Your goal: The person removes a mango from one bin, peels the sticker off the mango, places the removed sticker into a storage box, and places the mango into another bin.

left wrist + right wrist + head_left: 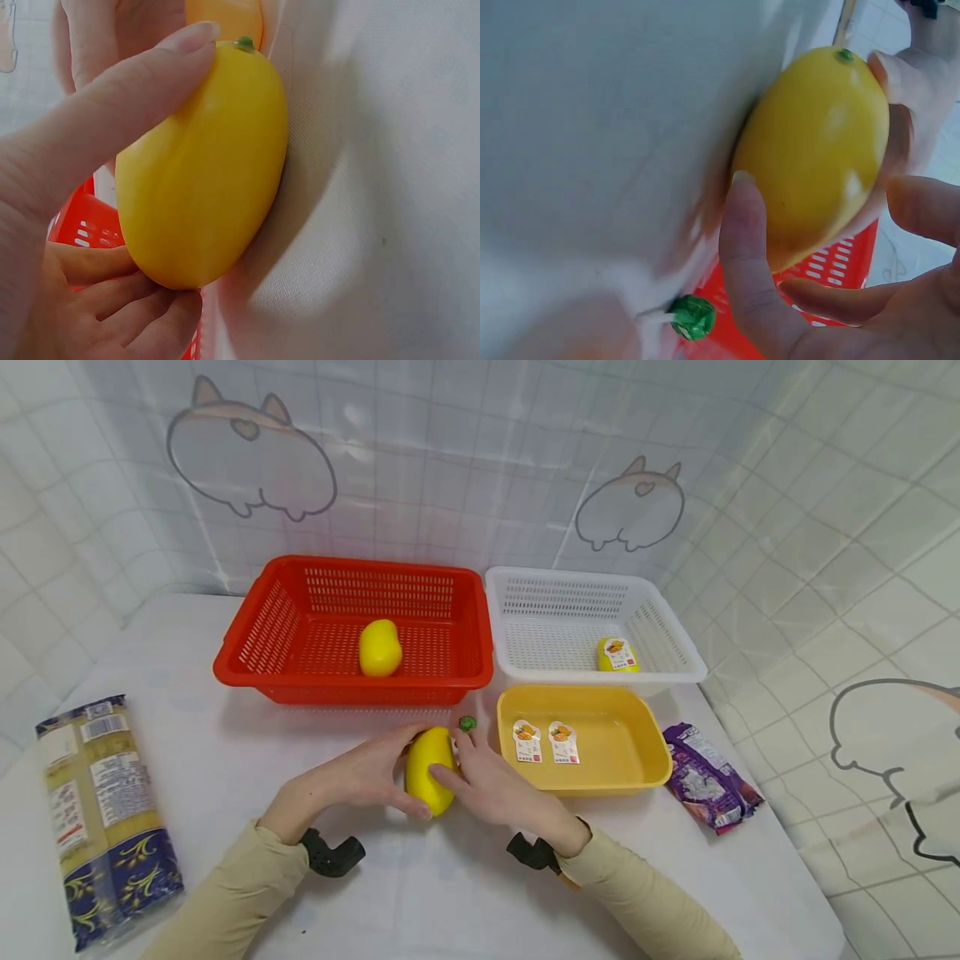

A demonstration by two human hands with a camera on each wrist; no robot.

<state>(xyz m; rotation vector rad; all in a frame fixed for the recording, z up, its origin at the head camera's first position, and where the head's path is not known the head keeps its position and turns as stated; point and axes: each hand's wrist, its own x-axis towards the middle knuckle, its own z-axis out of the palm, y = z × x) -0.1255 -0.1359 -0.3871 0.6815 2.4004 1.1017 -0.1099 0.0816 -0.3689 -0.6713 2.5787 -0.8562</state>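
A yellow toy mango [429, 770] with a small green stem tip lies low over the white table, in front of the red basket. My left hand [369, 775] grips it from the left, its thumb along the near side and the other fingers around the far end in the left wrist view. On the right, my right hand [491, 781] touches the mango; in the right wrist view one fingertip [744, 187] lies against its side while the thumb stands apart. A green lollipop [693, 316] with a pale stick lies just beyond the right fingers.
One mango [380, 648] lies in the red basket [352, 692], and a stickered one [617, 654] in the white basket [517, 670]. The yellow tub [622, 735] carries two mango stickers. A purple packet [708, 777] lies far right, a noodle pack [108, 818] far left.
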